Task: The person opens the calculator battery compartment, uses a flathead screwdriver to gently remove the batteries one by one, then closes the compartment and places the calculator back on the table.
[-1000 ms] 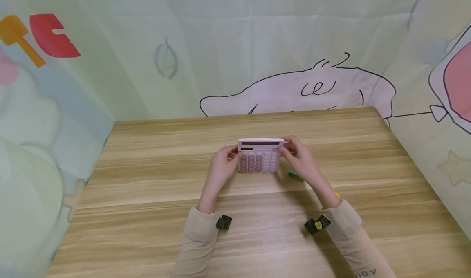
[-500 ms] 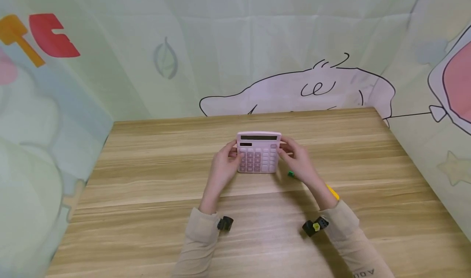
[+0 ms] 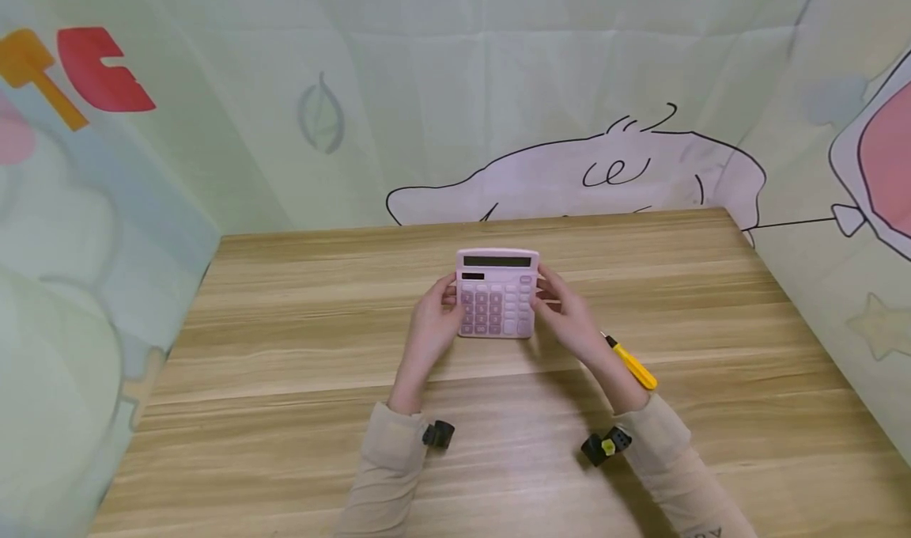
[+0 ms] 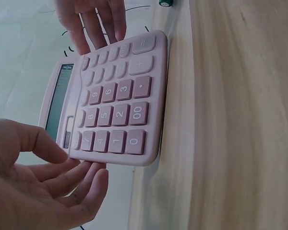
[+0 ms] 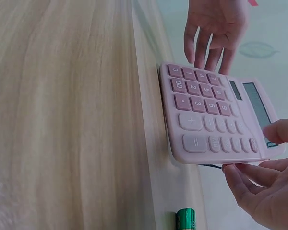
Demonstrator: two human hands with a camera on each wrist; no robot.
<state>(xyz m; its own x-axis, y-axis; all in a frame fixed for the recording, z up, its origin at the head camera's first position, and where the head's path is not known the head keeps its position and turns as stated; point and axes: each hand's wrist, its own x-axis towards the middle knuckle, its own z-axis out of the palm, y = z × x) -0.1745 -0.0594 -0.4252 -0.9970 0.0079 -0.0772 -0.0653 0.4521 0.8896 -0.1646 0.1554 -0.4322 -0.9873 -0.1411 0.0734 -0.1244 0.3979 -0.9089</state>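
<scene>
A pink calculator leans back, its lower edge at the tabletop and its keys facing me. My left hand holds its left side; in the left wrist view the thumb and fingertips of that hand meet the calculator's edge. On the opposite side my right hand holds it, and the right wrist view has this hand's thumb over the display corner, with fingers along the side edge. A green battery lies beside the calculator; the head view does not show it, apparently behind my right hand.
A yellow-handled screwdriver lies on the wooden table just right of my right forearm. Printed curtains rise behind the table's far edge. Small black cameras sit at both wrists.
The calculator has tilted further back, showing more of its face, and both hands have shifted slightly with it. The green battery has passed from sight in the head view, while more of the screwdriver shows.
</scene>
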